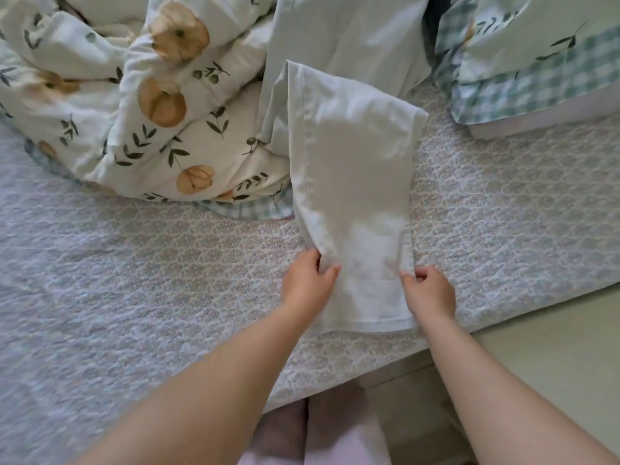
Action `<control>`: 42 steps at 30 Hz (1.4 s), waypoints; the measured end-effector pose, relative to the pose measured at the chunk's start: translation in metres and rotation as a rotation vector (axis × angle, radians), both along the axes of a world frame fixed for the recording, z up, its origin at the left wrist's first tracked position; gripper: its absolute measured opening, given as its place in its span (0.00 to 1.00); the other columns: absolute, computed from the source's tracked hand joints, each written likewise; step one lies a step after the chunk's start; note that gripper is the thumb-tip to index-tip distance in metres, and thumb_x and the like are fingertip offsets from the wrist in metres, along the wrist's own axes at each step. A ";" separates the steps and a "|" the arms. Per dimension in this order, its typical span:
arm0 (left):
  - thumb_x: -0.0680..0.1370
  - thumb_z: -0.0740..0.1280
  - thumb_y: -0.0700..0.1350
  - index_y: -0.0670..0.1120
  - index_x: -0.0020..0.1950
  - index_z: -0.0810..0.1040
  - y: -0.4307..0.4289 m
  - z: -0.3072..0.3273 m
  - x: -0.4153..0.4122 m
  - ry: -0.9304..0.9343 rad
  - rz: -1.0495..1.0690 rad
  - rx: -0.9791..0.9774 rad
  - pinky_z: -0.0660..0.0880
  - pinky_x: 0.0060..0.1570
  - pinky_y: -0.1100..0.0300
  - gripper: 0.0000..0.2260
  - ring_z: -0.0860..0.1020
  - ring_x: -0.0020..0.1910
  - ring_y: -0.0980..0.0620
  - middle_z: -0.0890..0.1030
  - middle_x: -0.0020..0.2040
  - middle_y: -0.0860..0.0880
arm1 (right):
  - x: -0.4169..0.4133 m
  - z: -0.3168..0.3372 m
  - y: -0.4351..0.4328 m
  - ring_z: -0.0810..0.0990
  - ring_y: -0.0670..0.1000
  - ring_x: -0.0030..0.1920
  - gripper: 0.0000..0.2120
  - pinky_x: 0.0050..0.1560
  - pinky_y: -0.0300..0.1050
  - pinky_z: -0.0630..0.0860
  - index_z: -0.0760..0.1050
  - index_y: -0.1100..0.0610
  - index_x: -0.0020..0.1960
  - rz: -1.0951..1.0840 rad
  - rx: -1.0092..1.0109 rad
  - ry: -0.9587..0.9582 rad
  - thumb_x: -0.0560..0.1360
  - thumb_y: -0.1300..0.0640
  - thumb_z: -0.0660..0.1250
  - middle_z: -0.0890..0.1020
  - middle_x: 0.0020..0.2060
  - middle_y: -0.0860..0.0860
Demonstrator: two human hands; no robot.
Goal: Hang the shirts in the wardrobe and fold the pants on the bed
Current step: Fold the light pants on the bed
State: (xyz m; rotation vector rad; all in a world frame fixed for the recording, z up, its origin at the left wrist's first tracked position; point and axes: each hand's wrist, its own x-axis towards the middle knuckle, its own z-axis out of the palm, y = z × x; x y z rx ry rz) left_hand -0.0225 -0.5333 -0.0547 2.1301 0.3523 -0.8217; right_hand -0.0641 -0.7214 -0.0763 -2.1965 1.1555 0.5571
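From the head camera, the pale pants [352, 196] lay lengthwise on the bed [134, 280], a long narrow strip at the middle of the frame. Its hem end was nearest the person at 6 o'clock and its far end was doubled over toward 12 o'clock, where more of the same pale cloth ran on to the top edge. The left hand [307, 280] sat at 9 o'clock of the hem end, its thumb and curled fingers pinching the strip's left edge. The right hand [431, 290] sat at 3 o'clock of the same end, fingers curled in, pinching the right edge. Both forearms reached in bare from 6 o'clock. The bed's quilted cover showed a small repeated pattern. A rumpled duvet [151, 112] with orange flowers and green sprigs was heaped at 10 o'clock, against the pants' left side. A pillow [536, 72] with a green check border lay at 2 o'clock, apart from the pants. Pale floor [553, 347] showed beyond the bed's edge at 4 o'clock
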 end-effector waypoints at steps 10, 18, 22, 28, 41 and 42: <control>0.74 0.66 0.40 0.48 0.73 0.64 -0.029 -0.006 0.000 0.062 0.077 -0.072 0.70 0.53 0.60 0.27 0.73 0.58 0.49 0.67 0.65 0.47 | 0.003 0.011 -0.006 0.75 0.54 0.42 0.05 0.41 0.46 0.72 0.72 0.56 0.48 -0.115 0.259 -0.136 0.76 0.55 0.64 0.78 0.44 0.55; 0.76 0.67 0.51 0.44 0.58 0.76 0.005 -0.021 0.043 -0.142 0.228 -0.020 0.60 0.61 0.62 0.14 0.64 0.62 0.55 0.58 0.70 0.51 | 0.021 0.009 -0.008 0.76 0.55 0.51 0.06 0.50 0.47 0.73 0.76 0.59 0.48 -0.017 0.258 -0.188 0.74 0.57 0.67 0.72 0.55 0.54; 0.71 0.71 0.52 0.44 0.45 0.80 0.012 -0.024 0.070 -0.085 0.184 -0.187 0.74 0.54 0.55 0.12 0.76 0.54 0.51 0.74 0.60 0.49 | 0.031 0.009 -0.002 0.75 0.54 0.56 0.08 0.59 0.51 0.72 0.75 0.53 0.54 -0.051 0.400 -0.204 0.75 0.56 0.67 0.75 0.58 0.53; 0.75 0.70 0.50 0.54 0.55 0.74 0.019 -0.009 0.030 0.147 -0.069 -0.216 0.77 0.47 0.56 0.11 0.78 0.48 0.54 0.78 0.50 0.56 | 0.017 0.019 0.002 0.75 0.55 0.61 0.23 0.63 0.54 0.71 0.68 0.58 0.69 0.041 0.596 0.018 0.75 0.55 0.67 0.76 0.62 0.52; 0.79 0.64 0.49 0.49 0.45 0.79 0.068 0.037 -0.041 0.346 0.258 -0.257 0.74 0.37 0.64 0.08 0.79 0.42 0.53 0.83 0.41 0.54 | -0.013 0.055 -0.021 0.83 0.56 0.47 0.08 0.50 0.52 0.79 0.79 0.58 0.53 0.016 0.571 0.038 0.75 0.58 0.67 0.84 0.48 0.56; 0.79 0.64 0.51 0.49 0.48 0.79 0.066 0.026 -0.057 0.401 0.274 -0.237 0.76 0.41 0.62 0.08 0.80 0.44 0.53 0.83 0.44 0.52 | -0.027 0.042 -0.015 0.81 0.57 0.51 0.10 0.54 0.53 0.77 0.78 0.59 0.56 0.005 0.549 0.084 0.76 0.58 0.66 0.83 0.51 0.56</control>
